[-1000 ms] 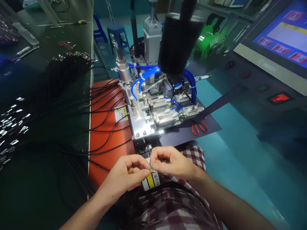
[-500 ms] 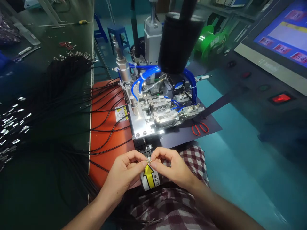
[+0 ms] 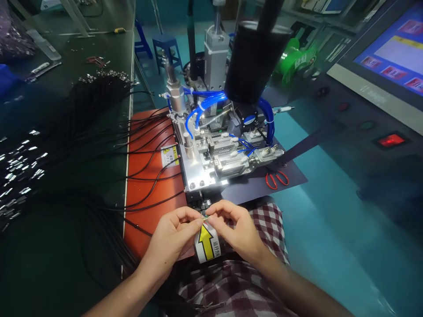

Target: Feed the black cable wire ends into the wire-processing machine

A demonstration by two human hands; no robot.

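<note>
Thin wires [image 3: 205, 217], with a hint of green and red, show between my fingertips in front of the machine. My left hand [image 3: 178, 229] pinches one side of them between thumb and index finger. On the other side, my right hand [image 3: 236, 226] is closed in a pinch, its fingertips almost touching the left ones. Most of the wires' length is hidden by the fingers. Just below the fingertips is a white label with a yellow arrow [image 3: 206, 244]. A black track with small holders [image 3: 200, 203] lies directly beyond my hands.
The metal machine [image 3: 218, 149] with blue air hoses stands ahead. Black cables [image 3: 153, 178] cross the orange mat [image 3: 139, 163] to its left edge. Red-handled scissors [image 3: 276, 179] lie at right. A black cylinder [image 3: 254, 61] hangs above; a control panel [image 3: 373, 99] juts in at right.
My right fingers have shifted slightly along the wires, and their coloured strands show more clearly. Both hands stay pinched together. The view has moved a little, so the machine appears slightly farther right.
</note>
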